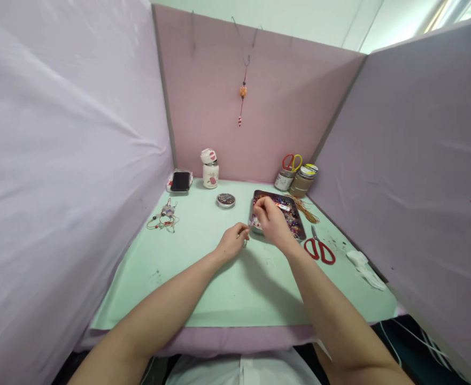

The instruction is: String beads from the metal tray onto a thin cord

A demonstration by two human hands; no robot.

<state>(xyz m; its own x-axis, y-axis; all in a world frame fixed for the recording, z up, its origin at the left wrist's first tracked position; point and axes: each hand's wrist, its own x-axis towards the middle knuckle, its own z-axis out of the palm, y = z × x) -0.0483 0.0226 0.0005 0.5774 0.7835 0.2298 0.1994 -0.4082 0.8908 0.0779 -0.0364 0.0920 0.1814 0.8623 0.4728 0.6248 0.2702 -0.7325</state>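
Observation:
My right hand (273,220) is over the left part of a dark metal tray (301,233) of mixed small beads (293,216). Its thumb and fingers are pinched together; whatever lies between them is too small to make out. Just left of the tray's near corner, my left hand (232,241) rests low over the green mat, fingers curled and closed. A tiny pale bit shows under its fingertips, but I cannot tell what it is. Inside the tray lies a small white-labelled piece (283,207).
Red-handled scissors (319,251), a tan cord bundle (308,211) and white tissue (365,269) lie right. Behind stand jars (301,184), a round bead tin (226,200), a white bottle (210,174) and a phone (180,182). Beaded cords (165,216) lie left; a beaded pendant (242,92) hangs behind.

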